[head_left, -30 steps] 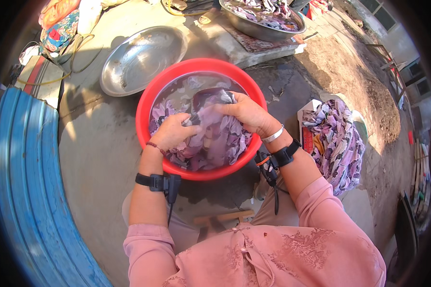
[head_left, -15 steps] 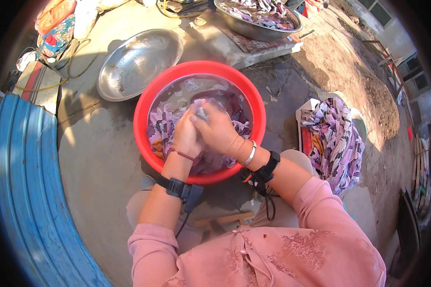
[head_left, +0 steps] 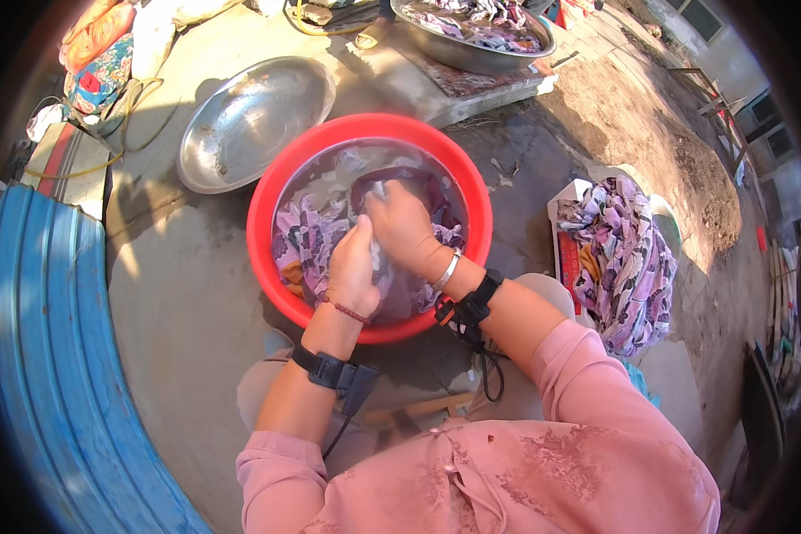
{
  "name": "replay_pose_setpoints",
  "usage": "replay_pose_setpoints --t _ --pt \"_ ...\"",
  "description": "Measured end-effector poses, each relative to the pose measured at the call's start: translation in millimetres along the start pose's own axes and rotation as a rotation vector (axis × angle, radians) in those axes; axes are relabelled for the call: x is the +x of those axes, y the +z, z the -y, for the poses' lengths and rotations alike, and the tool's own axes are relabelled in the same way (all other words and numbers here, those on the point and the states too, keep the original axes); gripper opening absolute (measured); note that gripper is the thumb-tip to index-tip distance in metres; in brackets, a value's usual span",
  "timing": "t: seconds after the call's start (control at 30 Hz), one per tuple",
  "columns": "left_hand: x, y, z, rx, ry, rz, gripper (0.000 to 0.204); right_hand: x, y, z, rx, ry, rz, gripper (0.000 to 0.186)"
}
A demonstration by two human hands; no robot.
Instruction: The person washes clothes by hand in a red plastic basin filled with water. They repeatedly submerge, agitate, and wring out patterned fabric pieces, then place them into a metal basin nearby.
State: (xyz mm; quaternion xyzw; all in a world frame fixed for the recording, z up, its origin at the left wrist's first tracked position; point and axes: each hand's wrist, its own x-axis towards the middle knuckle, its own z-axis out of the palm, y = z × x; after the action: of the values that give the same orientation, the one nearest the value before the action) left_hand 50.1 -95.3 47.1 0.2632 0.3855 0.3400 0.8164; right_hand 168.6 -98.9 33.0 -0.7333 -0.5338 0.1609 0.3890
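Observation:
A red plastic basin (head_left: 476,178) of cloudy water sits in front of me, with wet lilac patterned cloth (head_left: 307,227) in it. Dark maroon cloth (head_left: 433,191) lies beside and beyond the hands. My right hand (head_left: 402,230) is closed round a bit of wet cloth, a pale part showing at its fingers. Pressed close against it, my left hand (head_left: 354,267) is closed on the same cloth, its thumb pointing up. Most of what lies between the palms is hidden, and the right hand is slightly blurred.
A shallow metal basin (head_left: 240,133) lies beyond the red one, to the left. Another metal basin (head_left: 507,60) with soaking cloth stands on a slab (head_left: 498,111) at the back. Patterned cloth (head_left: 627,276) is heaped on a box at right. Blue corrugated sheeting (head_left: 58,356) lines the left.
My right hand has moved slightly up and away from the left, which has dropped a little lower. More of the maroon cloth shows beyond them.

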Motion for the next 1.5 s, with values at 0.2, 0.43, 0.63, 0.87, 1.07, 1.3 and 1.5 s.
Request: replay_pose_setpoints --t 0.2,0.43,0.63,0.87,1.07,1.3,1.5 --pt "15.7 -17.0 -17.7 -0.028 0.005 -0.145 0.032 -14.0 -0.8 17.8 0.301 0.008 -0.002 0.026" --pt "5.5 -10.3 -15.1 0.057 0.007 0.048 0.034 9.3 -5.3 -6.9 0.142 0.220 -0.128 0.032" --pt "18.1 -33.4 -56.9 -0.059 0.047 0.003 0.033 29.2 -27.6 -27.2 0.859 0.386 0.022 0.033" --pt "18.0 -25.5 -36.8 -0.031 0.080 -0.041 0.035 -4.1 -21.0 24.7 0.738 0.107 0.093 0.031" --pt "6.3 -15.1 -24.4 0.084 -0.016 0.242 0.033 20.3 -2.5 -21.4 0.300 0.244 -0.144 0.041" --pt "11.9 -41.5 -85.3 0.241 0.123 0.184 0.027 28.5 -39.7 -22.3 0.990 0.425 0.102 0.036" --pt "17.0 -60.0 -90.8 0.354 0.141 0.126 0.028 21.9 -58.8 -15.7 0.172 0.471 0.112 0.048"
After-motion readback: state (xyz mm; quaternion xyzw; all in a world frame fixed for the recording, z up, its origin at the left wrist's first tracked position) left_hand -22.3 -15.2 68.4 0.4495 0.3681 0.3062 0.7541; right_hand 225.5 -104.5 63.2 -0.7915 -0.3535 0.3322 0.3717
